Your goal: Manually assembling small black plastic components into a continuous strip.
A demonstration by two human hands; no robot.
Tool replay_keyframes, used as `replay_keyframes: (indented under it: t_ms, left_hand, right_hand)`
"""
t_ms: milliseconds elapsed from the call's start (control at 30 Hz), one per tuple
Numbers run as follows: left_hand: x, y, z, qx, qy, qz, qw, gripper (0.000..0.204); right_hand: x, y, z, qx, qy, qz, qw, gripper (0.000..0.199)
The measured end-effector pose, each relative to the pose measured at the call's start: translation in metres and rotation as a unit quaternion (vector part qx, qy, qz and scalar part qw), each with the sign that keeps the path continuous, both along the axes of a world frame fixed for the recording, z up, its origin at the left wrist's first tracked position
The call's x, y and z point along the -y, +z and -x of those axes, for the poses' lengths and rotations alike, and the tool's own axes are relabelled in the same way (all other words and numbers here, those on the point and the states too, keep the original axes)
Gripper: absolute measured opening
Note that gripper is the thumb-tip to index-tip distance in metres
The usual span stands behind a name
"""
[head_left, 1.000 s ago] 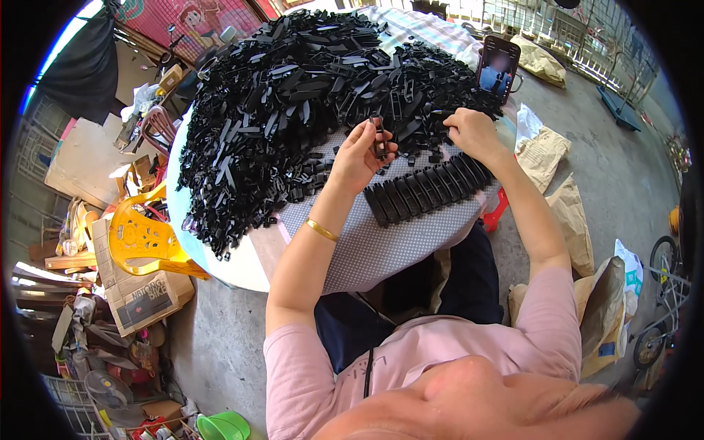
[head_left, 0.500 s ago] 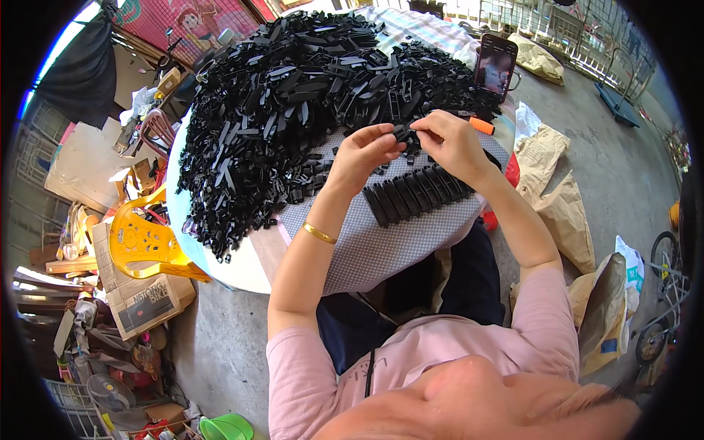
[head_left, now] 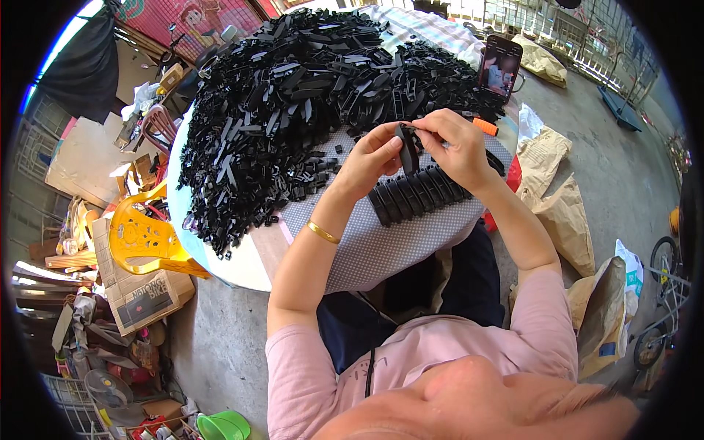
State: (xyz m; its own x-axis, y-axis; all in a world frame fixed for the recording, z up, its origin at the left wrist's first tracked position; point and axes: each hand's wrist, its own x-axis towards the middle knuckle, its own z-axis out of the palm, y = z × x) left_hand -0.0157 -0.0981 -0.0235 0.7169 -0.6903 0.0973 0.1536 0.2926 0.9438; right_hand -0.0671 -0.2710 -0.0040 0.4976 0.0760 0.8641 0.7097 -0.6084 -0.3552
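My left hand is closed around a long black plastic piece, thumb on its side, with the piece hanging down from the fingers. Close beside it, my right hand is pinched at the top end of that piece; whatever small part lies between those fingertips is too hidden to name. Just below both hands, several similar black pieces lie side by side in a row on the dotted tablecloth. A large heap of loose black plastic parts covers the far and left side of the table.
An orange cylinder lies right of my right hand. A phone stands upright at the table's far right. Brown paper sacks are on the floor to the right. To the left stand a yellow plastic chair and a cardboard box.
The black piece between my hands has turned and now hangs downward, its length plainly visible. My left hand has moved slightly right; both hands stay together above the row.
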Motion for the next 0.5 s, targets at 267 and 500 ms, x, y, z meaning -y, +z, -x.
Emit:
replay_keyframes:
  t_ms: [267, 500]
  left_hand:
    - [0.001, -0.008, 0.000, 0.011, 0.035, -0.015, 0.999, 0.031]
    - [0.008, -0.013, 0.008, -0.023, 0.066, -0.007, 0.997, 0.030]
  right_hand:
    - [-0.002, -0.006, 0.002, 0.033, -0.057, 0.108, 0.992, 0.017]
    - [0.004, 0.000, 0.013, -0.104, 0.030, 0.129, 0.986, 0.028]
